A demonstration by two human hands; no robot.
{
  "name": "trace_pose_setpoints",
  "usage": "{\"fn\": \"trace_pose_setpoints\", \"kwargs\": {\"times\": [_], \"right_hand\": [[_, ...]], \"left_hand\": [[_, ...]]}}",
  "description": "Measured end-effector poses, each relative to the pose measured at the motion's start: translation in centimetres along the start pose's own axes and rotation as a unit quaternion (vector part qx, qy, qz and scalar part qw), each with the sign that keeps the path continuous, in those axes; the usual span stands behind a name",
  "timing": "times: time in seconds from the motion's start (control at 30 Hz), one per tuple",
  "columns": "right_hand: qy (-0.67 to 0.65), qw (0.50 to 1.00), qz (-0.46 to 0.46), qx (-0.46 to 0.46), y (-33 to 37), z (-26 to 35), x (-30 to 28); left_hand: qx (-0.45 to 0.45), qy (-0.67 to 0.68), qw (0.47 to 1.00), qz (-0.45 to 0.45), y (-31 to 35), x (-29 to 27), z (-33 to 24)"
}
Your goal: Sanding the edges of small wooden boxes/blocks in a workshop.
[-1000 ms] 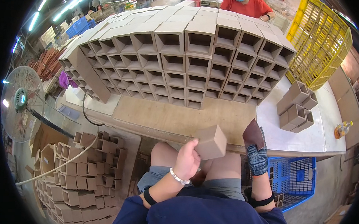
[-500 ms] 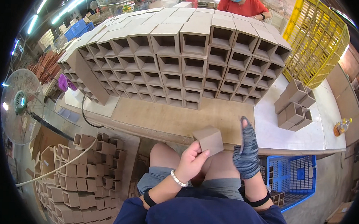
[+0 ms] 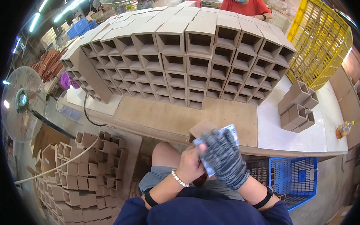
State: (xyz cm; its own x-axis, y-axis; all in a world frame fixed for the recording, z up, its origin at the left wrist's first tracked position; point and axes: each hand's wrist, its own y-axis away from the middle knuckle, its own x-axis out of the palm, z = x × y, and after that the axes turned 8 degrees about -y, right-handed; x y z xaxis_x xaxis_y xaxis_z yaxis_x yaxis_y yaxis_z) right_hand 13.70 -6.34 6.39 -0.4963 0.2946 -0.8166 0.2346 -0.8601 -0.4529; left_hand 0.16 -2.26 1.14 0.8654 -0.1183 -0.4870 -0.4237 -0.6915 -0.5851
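Observation:
My left hand (image 3: 190, 166), bare with a pale bead bracelet at the wrist, grips a small open-ended brown cardboard box (image 3: 202, 128) just over the table's near edge. Across that box lies my right hand (image 3: 225, 158) in a grey knitted glove, blurred by motion. A thin blue-and-white sheet (image 3: 230, 132) sticks out from under the glove at both ends, between palm and box. Most of the box and my left fingertips are covered by the glove. Beyond them, a wide stack of similar boxes (image 3: 176, 64) stands in rows with open ends toward me.
To the right on the table (image 3: 244, 119) are several boxes (image 3: 298, 107), a bottle of amber liquid (image 3: 344, 129) and a yellow crate (image 3: 317, 42). Below sits a blue crate (image 3: 292, 181). A box pile (image 3: 82, 180) and fan (image 3: 23, 99) are at left; a person in red (image 3: 249, 7) is behind.
My gloved right hand has swung left from beside the box onto it. The blue-and-white sheet now shows under the glove. The left hand keeps its grip on the box.

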Motion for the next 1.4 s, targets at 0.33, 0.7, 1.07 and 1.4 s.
{"fn": "trace_pose_setpoints", "kwargs": {"times": [0.33,0.7,1.07,1.4], "right_hand": [[0.026,0.998,-0.033,-0.039,0.1,-1.5,0.2],[0.005,1.0,-0.002,-0.01,-0.9,-0.7,1.0],[0.017,0.998,-0.062,0.026,-1.3,-2.7,1.4],[0.103,0.984,-0.06,0.129,2.2,-9.5,2.8]], "left_hand": [[-0.157,0.234,0.958,0.061,1.1,0.5,0.8],[-0.057,0.064,0.996,0.04,0.2,-0.3,0.2],[-0.103,0.059,0.988,0.099,0.3,0.0,-0.1],[-0.13,0.18,0.972,0.082,0.3,0.2,0.1]]}}
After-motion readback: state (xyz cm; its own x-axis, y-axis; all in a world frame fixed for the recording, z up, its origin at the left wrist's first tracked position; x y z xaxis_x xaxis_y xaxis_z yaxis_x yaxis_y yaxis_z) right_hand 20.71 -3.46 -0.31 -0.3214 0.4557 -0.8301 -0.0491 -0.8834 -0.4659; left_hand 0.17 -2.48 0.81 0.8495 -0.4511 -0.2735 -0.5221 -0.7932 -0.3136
